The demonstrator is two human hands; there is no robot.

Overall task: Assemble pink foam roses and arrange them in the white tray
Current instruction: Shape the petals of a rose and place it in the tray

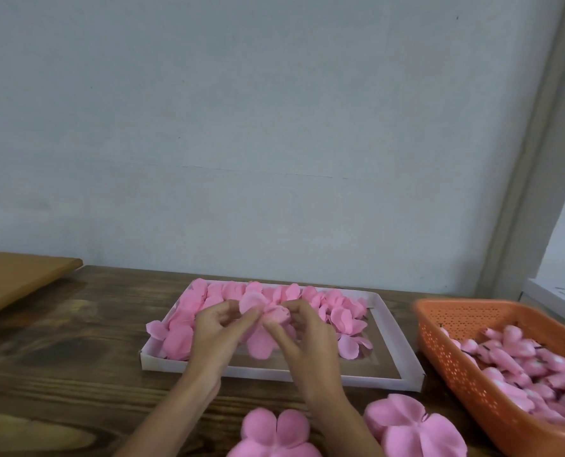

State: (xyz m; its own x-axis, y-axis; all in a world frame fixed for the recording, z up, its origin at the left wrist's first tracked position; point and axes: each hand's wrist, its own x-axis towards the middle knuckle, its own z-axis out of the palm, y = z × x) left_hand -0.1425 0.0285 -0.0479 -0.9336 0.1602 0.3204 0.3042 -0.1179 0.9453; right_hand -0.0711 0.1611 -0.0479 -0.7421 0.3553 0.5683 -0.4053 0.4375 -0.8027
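Rose (268, 319) | pink foam, petals splayed | pinched by both hands, over tray (393, 328)

Soft, even, fairly dim light with no glare, brightest at the far right edge. A faint shadow lies on the table (76, 341) under the brown board (17, 278) at far left. The far rim of the orange basket (456, 367) and the near pink petals (274, 430) are blurred. The door frame (522, 192) on the right leans from wide-angle distortion.

Bare left hand (217, 334), right hand (309, 341)
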